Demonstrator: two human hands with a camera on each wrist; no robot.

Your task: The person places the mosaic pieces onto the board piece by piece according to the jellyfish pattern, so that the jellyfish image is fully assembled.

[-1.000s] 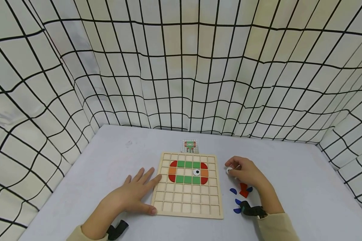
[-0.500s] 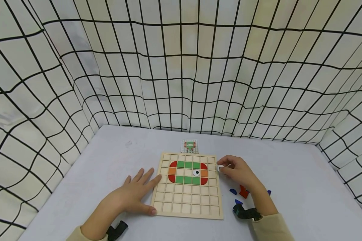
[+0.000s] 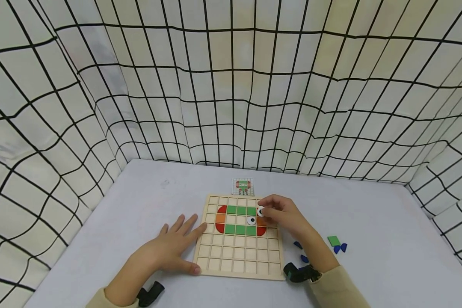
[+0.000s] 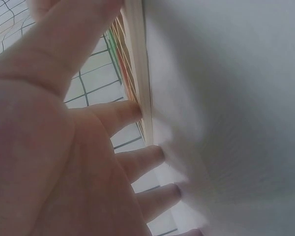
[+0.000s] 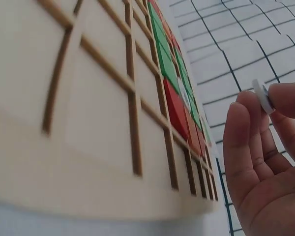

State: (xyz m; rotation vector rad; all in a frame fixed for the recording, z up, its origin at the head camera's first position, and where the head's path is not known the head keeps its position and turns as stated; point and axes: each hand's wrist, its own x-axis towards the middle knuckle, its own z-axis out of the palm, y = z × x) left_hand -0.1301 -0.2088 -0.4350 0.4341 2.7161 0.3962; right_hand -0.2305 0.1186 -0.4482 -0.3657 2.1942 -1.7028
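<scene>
A wooden grid board [image 3: 238,267] lies on the table with green, red and orange tiles set in its cells. One round eye piece [image 3: 251,220] sits in a cell inside the ring of tiles. My right hand [image 3: 286,216] pinches a second eye piece [image 3: 260,211] between thumb and fingers over the board's upper right; the right wrist view shows this white disc [image 5: 263,96] edge-on, apart from the board. My left hand [image 3: 173,248] lies spread at the board's left side, its thumb and a fingertip touching the edge, as the left wrist view also shows.
A small pattern card [image 3: 243,187] lies just behind the board. To the right are a green tile [image 3: 333,241] and several blue half-round pieces [image 3: 344,247], some partly covered by the right forearm. Black netting over white cloth [image 3: 231,107] encloses the table.
My right hand has carried the eye piece leftward from the table beside the board to above its upper right. A green tile has come into view behind the forearm. My left hand stays put.
</scene>
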